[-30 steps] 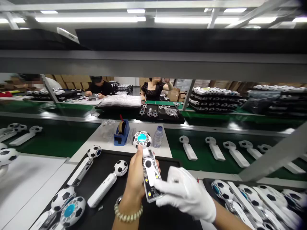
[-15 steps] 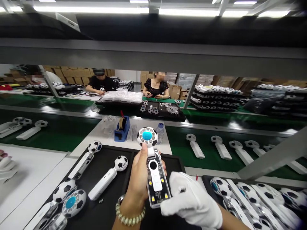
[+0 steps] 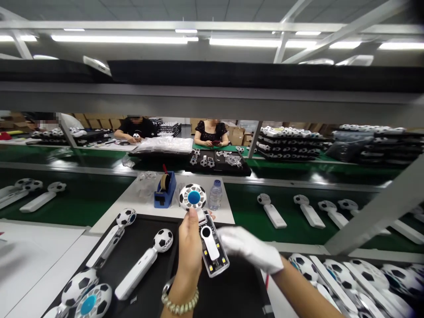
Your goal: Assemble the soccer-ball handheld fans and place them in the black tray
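Observation:
My bare left hand (image 3: 190, 245), with a beaded bracelet at the wrist, grips a handheld device (image 3: 212, 249) upright. The device has a round football-patterned head with a blue centre and a clear-cased handle showing a black circuit board, a white strip and small yellow squares. My right hand (image 3: 247, 247), in a white glove, is at the right edge of the handle; its fingers are smeared by motion. Below lies a black tray (image 3: 228, 291). In its left part are a white football-headed device (image 3: 145, 260) and several others.
A blue tape dispenser (image 3: 165, 190) and a water bottle (image 3: 215, 195) stand beyond the tray. More devices lie on the green belt (image 3: 241, 198) and pile up at the lower right (image 3: 341, 278). A slanted metal post (image 3: 374, 207) rises at right. Several people sit across.
The view has tilted upward. My left hand still holds the device, which leans more to the left. My gloved right hand has moved from the handle's lower end up along its right side.

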`<state>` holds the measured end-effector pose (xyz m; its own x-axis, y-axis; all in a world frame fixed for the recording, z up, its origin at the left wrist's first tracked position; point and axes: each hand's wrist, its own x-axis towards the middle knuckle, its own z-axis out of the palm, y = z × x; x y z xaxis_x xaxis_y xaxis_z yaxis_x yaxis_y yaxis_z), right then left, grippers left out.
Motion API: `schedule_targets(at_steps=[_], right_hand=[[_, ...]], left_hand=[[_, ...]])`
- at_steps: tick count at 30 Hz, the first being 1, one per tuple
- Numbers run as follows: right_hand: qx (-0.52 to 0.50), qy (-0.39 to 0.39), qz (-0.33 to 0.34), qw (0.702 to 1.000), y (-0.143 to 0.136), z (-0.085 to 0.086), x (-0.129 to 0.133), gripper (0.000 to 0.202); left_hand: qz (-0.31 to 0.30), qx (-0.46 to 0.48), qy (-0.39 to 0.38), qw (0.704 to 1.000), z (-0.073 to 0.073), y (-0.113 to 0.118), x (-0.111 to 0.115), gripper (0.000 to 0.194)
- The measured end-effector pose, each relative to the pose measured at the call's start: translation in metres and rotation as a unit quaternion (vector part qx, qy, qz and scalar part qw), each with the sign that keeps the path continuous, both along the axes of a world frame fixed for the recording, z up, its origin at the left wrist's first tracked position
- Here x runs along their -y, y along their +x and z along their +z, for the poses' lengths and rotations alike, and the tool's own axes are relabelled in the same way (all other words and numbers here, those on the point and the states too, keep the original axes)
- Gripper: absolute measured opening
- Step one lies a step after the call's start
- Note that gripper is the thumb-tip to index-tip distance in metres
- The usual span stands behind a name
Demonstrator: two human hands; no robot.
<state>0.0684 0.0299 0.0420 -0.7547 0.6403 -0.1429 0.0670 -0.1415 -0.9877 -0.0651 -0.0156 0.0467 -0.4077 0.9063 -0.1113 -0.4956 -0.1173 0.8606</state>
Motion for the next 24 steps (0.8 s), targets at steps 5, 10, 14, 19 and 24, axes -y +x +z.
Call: schedule_targets(at_steps=[5, 10, 14, 19, 24], right_hand=[[-0.106, -0.14, -0.005, 0.984, 0.004, -0.024, 0.023, 0.027], [-0.142, -0.168, -0.212, 0.952, 0.04, -0.037, 0.022, 0.023], [-0.139, -0.174, -0.332, 0.917, 0.069, -0.023, 0.03, 0.019], [-0.155, -0.138, -0.332, 0.92, 0.091, 0.014, 0.042, 0.017], [-0.195, -0.082, -0.311, 0.926, 0.101, 0.048, 0.044, 0.019]], left_hand=[[-0.112, -0.113, 0.024, 0.987, -0.015, 0.011, -0.012, 0.045], [-0.306, -0.177, 0.089, 0.931, -0.029, 0.034, -0.013, 0.038], [-0.339, -0.242, 0.06, 0.907, -0.034, 0.048, -0.008, 0.04], [-0.354, -0.303, 0.058, 0.883, -0.028, 0.052, 0.001, 0.037], [-0.383, -0.34, 0.071, 0.856, -0.022, 0.053, 0.008, 0.036]])
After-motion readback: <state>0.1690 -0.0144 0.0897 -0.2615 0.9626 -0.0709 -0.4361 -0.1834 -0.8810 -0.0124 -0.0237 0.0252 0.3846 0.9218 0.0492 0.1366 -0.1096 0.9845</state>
